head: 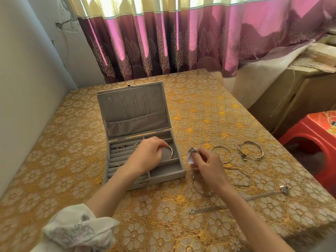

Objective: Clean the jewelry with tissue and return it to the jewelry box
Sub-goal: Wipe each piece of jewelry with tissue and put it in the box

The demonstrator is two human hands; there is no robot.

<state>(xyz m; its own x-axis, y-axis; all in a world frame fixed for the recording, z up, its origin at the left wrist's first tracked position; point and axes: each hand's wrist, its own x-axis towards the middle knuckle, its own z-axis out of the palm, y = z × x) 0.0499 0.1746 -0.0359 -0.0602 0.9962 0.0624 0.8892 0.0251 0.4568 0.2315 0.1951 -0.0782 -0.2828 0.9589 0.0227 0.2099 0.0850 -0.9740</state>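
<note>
Two hands work over our table [200, 110]. Our left hand [147, 155] pinches a silver bangle [171, 152] in curled fingers, inside a right-side compartment of the open grey jewelry box [127, 180]. Our right hand [207, 166], just beside the box, grips a crumpled tissue [191, 155]. More bangles [251, 149] and chains [207, 209] lie on the cloth to the right.

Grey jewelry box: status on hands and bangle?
Left hand pinches silver bangle over grey velvet jewelry box right compartment. Right hand grips white tissue. Nothing in the way.
</note>
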